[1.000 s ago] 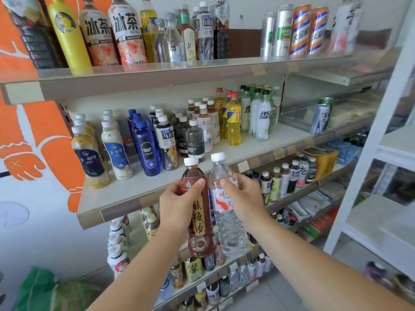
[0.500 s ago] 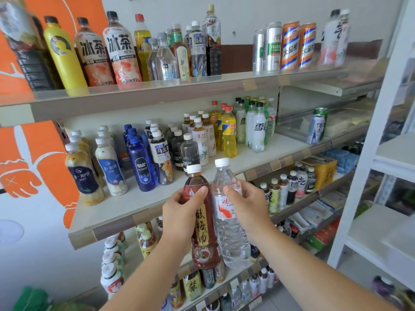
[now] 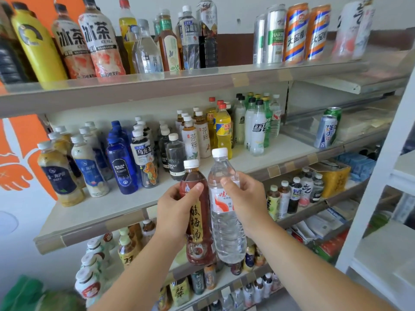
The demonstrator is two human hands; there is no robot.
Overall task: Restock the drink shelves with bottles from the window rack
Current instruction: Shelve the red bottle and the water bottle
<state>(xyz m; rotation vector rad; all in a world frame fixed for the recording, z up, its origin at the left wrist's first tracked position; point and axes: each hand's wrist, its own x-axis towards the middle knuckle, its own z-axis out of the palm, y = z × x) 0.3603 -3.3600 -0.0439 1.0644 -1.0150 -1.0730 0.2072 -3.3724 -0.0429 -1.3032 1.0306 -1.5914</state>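
Observation:
My left hand [image 3: 174, 207] grips a dark red-brown drink bottle [image 3: 197, 232] with a white cap and a yellow label strip. My right hand [image 3: 244, 198] grips a clear water bottle [image 3: 226, 234] with a white cap and a red-and-white label. Both bottles are upright, side by side and touching, held in front of the edge of the middle shelf [image 3: 125, 207]. That shelf carries rows of bottles, with bare board at its front and right.
The top shelf [image 3: 157, 84] holds tall bottles and several cans. Two cans [image 3: 326, 129] stand on a shelf section at the right. Lower shelves [image 3: 224, 281] are packed with small bottles. A white rack [image 3: 381, 176] stands at the right edge, and an orange-and-white wall lies left.
Both hands have raised the two bottles a little toward the middle shelf. The view has tilted upward, so the shelves sit lower in frame.

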